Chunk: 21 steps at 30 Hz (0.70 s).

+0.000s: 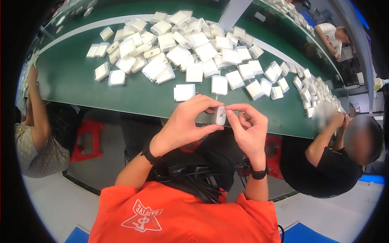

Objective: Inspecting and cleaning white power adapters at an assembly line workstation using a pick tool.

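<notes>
Just past the table's near edge, my left hand (181,123) grips a small white power adapter (219,118) between thumb and fingers. A metal prong shows on the adapter's upturned end. My right hand (250,128) is closed at its right side, thumb and index finger pinching near the prong, the other fingers curled. Whether a small part sits between those fingertips is hidden. Directly beyond my hands lie a white adapter (219,85) and a pair of adapters (184,92) side by side, on the green table (133,97).
A large heap of white adapters (166,42), several in clear film, covers the table's far middle. More adapters (316,91) lie to the right. One person (40,137) works at the left, another (328,162) at the right. A red stool (87,139) stands below the table.
</notes>
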Available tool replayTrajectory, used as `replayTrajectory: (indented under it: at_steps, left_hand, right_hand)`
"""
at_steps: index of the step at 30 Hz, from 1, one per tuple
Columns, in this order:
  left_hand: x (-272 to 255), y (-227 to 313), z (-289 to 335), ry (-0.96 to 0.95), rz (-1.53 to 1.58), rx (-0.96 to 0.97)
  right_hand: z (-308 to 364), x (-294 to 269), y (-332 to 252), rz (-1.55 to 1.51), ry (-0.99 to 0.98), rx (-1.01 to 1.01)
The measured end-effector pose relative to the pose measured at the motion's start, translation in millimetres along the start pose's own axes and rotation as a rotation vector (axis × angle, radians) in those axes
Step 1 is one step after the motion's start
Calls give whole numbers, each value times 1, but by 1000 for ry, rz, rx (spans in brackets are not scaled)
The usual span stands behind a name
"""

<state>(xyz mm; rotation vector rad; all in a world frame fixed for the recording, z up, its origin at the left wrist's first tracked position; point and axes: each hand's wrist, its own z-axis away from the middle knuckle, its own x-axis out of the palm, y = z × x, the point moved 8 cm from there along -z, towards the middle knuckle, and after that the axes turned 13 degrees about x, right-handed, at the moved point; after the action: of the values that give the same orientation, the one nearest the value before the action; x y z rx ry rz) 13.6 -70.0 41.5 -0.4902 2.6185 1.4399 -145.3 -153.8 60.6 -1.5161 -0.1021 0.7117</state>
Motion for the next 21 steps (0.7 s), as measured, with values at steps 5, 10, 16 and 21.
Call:
replayTrajectory:
  at_steps: [5,10,16,21]
  left_hand:
    - [2,-3,5,16,-1,1]
    - [3,-4,4,-28,-3,-49]
    - [1,2,-2,7,14,15]
    - [2,0,-2,-51,12,15]
  right_hand:
    - [1,1,0,4,15,0]
    - [-4,2,7,-53,-3,59]
    - [-8,1,3,-93,-35,33]
    - [-4,-12,5,-196,-36,73]
